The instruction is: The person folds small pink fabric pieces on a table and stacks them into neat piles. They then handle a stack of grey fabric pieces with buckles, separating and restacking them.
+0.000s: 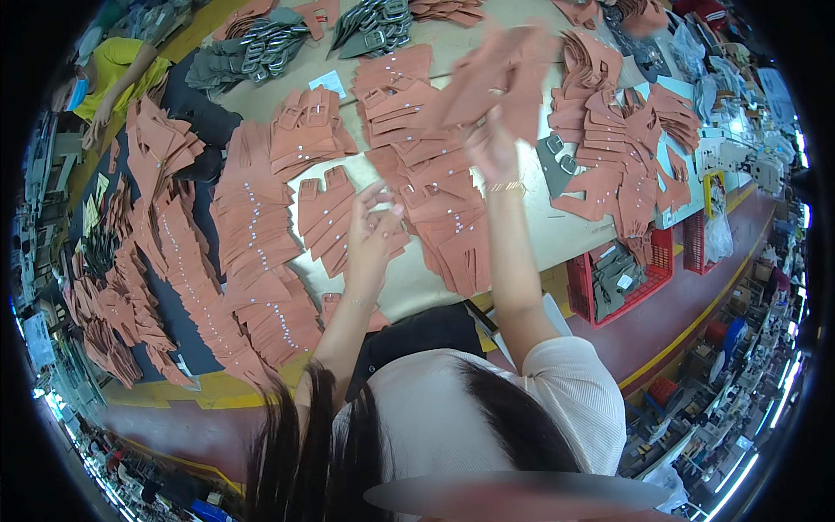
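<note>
My right hand [493, 158] is closed on a salmon-orange fabric piece [500, 83], raised over the table and smeared by motion. It may be more than one layer. My left hand [374, 228] has its fingers apart and slightly curled, with nothing visible in them. It hovers between a small fan of orange pieces with buckles [323, 213] and a long overlapping row of orange pieces [444, 209]. Small white stickers dot the pieces. Right of my right wrist lies a dark green piece with buckles [557, 165].
More orange stacks [257, 235] cover the table's left side, and another pile [613, 148] lies at right. Green buckled straps [274, 48] sit at the far edge. A red crate [619, 283] with green pieces stands below the right edge. A person in yellow [122, 74] is at far left.
</note>
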A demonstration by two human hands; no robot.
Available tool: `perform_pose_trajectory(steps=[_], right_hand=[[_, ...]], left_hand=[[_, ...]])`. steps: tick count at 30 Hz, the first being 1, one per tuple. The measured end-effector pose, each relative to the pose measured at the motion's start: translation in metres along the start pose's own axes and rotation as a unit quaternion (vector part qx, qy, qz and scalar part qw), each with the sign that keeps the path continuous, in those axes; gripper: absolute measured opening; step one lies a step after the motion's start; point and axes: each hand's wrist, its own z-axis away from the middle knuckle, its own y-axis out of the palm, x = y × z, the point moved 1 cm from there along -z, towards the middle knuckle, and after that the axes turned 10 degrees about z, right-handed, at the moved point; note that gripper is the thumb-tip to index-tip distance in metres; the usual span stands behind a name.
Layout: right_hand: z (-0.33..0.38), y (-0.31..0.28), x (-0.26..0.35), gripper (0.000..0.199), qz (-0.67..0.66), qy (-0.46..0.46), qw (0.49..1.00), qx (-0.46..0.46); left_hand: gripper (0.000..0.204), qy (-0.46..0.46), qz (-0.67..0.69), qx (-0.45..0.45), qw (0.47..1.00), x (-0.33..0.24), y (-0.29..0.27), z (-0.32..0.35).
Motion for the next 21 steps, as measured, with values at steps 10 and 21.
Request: perform_pose_trajectory(steps=[10, 21], right_hand=[[-0.133, -0.215, 0.08, 0.024, 0.126, 0.052, 0.891, -0.432], [-0.12, -0.206, 0.078, 0.032, 0.334, 0.089, 0.806, -0.48]], left_hand=[[0.029, -0.123, 0.003, -0.187, 0.975, 0.032, -0.127, 0.041], [0.026, -0.129, 0.045, -0.201, 0.97, 0.07, -0.155, 0.049]])
